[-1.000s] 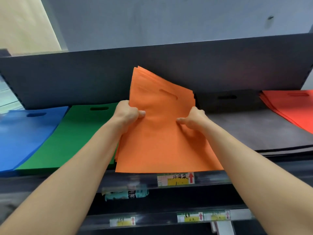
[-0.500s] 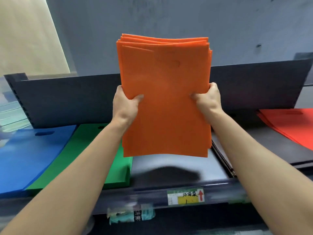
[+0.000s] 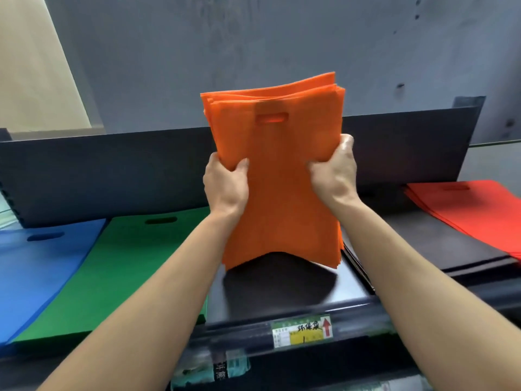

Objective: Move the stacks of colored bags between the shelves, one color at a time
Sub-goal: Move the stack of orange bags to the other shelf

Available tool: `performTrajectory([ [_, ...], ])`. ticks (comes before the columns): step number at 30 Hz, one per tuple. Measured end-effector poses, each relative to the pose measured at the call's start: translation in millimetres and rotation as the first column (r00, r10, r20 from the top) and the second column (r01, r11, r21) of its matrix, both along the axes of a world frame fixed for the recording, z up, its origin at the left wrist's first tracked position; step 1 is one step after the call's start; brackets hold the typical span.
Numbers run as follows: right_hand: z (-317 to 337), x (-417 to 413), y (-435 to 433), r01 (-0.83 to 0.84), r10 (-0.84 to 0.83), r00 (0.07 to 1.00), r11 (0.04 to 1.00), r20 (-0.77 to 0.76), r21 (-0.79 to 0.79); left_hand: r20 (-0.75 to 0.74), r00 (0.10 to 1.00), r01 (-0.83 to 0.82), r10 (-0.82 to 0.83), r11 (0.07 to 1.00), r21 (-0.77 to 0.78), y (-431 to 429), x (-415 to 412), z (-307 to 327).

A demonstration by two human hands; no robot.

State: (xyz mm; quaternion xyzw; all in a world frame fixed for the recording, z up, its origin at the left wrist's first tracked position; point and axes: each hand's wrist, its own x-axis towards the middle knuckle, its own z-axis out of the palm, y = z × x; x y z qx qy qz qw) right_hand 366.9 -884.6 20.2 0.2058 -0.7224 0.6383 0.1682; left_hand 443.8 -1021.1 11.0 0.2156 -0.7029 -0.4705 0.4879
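Observation:
A stack of orange bags (image 3: 277,176) stands upright in the air above the dark shelf (image 3: 349,294), its handle cut-out near the top. My left hand (image 3: 225,184) grips its left edge and my right hand (image 3: 335,170) grips its right edge, thumbs on the front face. The stack's lower edge hangs just above a bare patch of shelf. On the shelf lie a blue stack (image 3: 36,266) at far left, a green stack (image 3: 112,272) beside it, a black stack (image 3: 439,244) to the right and a red stack (image 3: 473,213) at far right.
A dark back panel (image 3: 112,170) rises behind the shelf, with a grey wall above it. A yellow-green price label (image 3: 303,331) with a red arrow sits on the shelf's front rail. Lower shelves with more labels lie below.
The orange stack left the shelf and rose upright between my hands. Since half a second ago it has come lower and its sides are squeezed inward.

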Motion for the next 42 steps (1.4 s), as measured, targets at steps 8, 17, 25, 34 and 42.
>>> performTrajectory([
  [8, -18, -7, 6, -0.004, 0.0, 0.996, 0.999, 0.092, 0.04, -0.054, 0.998, 0.046, -0.045, 0.999, 0.016, -12, 9, -13],
  [17, -16, -5, 2, 0.072, -0.072, 0.997, 0.997, -0.003, -0.037, -0.136, 0.99, 0.025, -0.03, 0.999, -0.04, -7, 10, -2],
  [25, -16, -10, 1, 0.057, -0.059, 0.994, 0.998, 0.097, 0.03, -0.005, 1.0, 0.018, -0.018, 0.999, 0.045, -16, 12, -18],
  [34, -18, -7, -9, 0.061, -0.06, 0.997, 0.998, 0.045, -0.03, -0.053, 0.998, 0.019, -0.02, 1.0, -0.016, -18, 8, -11],
  [42, -15, -4, -12, 0.071, -0.07, 0.997, 0.996, 0.023, -0.06, -0.083, 0.996, -0.029, 0.026, 0.999, -0.037, -23, 9, -14],
])
